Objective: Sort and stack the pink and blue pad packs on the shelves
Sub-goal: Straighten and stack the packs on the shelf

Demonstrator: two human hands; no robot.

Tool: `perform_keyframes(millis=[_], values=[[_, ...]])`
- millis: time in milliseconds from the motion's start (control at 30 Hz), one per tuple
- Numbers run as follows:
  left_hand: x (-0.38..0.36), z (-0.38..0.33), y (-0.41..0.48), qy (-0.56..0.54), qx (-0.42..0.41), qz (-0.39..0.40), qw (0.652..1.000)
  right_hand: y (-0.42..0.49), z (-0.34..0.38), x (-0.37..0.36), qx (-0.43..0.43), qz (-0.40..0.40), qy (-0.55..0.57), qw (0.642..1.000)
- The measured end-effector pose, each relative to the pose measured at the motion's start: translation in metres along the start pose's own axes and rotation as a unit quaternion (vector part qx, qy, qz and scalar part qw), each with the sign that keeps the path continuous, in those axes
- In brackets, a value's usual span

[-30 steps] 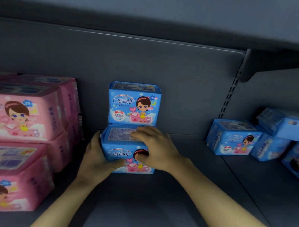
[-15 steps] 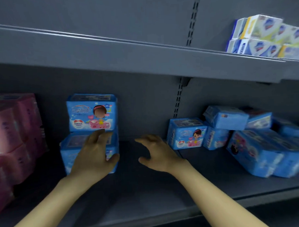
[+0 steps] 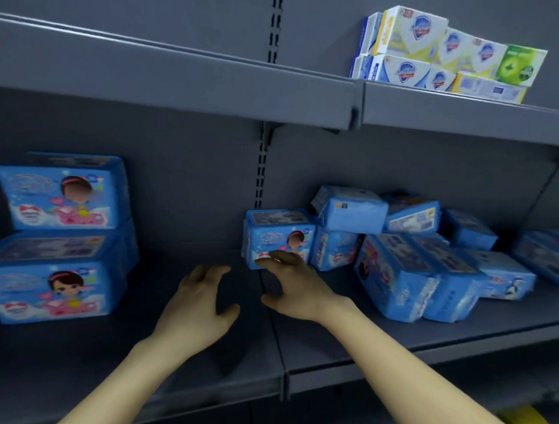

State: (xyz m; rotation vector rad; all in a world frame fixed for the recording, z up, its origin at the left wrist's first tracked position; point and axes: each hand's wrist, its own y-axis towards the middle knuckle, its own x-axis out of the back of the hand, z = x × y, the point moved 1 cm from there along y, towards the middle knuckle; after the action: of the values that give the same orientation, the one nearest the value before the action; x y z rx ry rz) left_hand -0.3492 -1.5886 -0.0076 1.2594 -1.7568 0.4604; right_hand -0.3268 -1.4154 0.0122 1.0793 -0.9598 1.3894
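Two blue pad packs sit stacked at the left of the grey shelf: the lower pack and the upper pack behind it against the back wall. An upright blue pack stands just right of the shelf joint, fronting a loose heap of several blue packs. My right hand is open, its fingertips at the lower front of that upright pack. My left hand hovers open over bare shelf, palm facing the right hand, holding nothing. No pink packs are in view.
On the upper shelf at right stand several white, yellow and green soap boxes. A slotted upright divides the back wall. Something yellow shows below the shelf's front edge at bottom right.
Both hands let go of the stacked blue packs and moved right towards the loose heap. The view swung right, so the pink packs left the frame.
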Motion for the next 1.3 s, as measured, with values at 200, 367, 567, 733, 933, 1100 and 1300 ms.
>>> perform_keyframes(millis=[200,367,567,733,933,1100,1300], values=[[-0.024,-0.024,0.003,0.011,0.016,-0.008,1.0,0.002,-0.038,0.002,0.01,0.001,-0.004,1.0],[-0.028,-0.033,0.005,0.02,0.036,-0.014,0.999,0.028,-0.052,0.006,0.029,-0.024,-0.019,0.999],[-0.017,-0.026,0.009,0.031,0.056,-0.008,0.998,0.063,-0.046,0.017,0.029,-0.054,-0.052,0.997],[-0.011,-0.015,0.023,0.037,0.052,0.015,0.998,0.081,-0.048,0.015,-0.013,-0.036,-0.064,0.997],[-0.022,-0.009,0.043,0.024,0.028,0.029,0.999,0.084,-0.058,0.006,-0.026,-0.065,-0.101,0.992],[-0.034,-0.003,0.056,0.004,0.015,0.029,0.999,0.086,-0.062,0.005,-0.014,-0.114,-0.118,0.986],[-0.044,0.002,0.083,-0.086,0.028,0.022,0.996,0.082,-0.067,-0.01,0.016,-0.182,-0.134,0.974]])
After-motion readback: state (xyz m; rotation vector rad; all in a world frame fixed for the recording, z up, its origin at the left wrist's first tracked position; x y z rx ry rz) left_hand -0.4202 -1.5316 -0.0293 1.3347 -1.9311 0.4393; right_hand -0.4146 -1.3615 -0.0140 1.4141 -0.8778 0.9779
